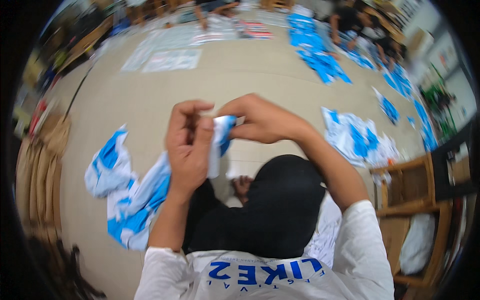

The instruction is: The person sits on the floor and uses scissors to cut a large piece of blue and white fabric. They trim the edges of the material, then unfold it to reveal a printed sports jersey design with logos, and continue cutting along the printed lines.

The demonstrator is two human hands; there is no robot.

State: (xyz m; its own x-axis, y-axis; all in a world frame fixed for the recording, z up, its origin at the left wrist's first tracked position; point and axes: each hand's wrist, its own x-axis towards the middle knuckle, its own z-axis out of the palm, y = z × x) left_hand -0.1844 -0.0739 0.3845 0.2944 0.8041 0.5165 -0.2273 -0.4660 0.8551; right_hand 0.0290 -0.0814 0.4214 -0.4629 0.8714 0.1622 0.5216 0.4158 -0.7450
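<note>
My right hand pinches a folded edge of blue and white cloth in front of me. My left hand is just left of it, fingers curled and thumb up against the same cloth, its grip partly hidden. The cloth runs behind my left forearm to a heap on the floor at my left. My black-clad bent leg and a bare foot are below my hands.
Blue and white pieces lie at right, more farther back, where people crouch. Pale sheets lie at back left. Folded brown sacks line the left side; wooden crates stand at right.
</note>
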